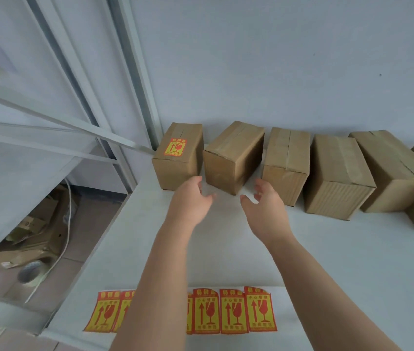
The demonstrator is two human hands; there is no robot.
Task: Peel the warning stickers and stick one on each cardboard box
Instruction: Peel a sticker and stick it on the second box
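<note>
Several taped cardboard boxes stand in a row along the wall on the white table [353,262]. The leftmost box [179,158] carries a red-and-yellow warning sticker [175,147] on its top. The second box [233,155] has a bare top and sits turned at an angle. My left hand [190,198] and my right hand [264,201] reach out in front of this second box, fingers relaxed, holding nothing and apart from it. A strip of several warning stickers [233,311] lies at the table's near edge, partly hidden by my left forearm.
More bare boxes [337,173] continue to the right, up to the frame's edge. White metal shelf rails [56,127] run on the left. On the floor below lie cardboard scraps [36,231], a tape roll [31,273] and a white cable.
</note>
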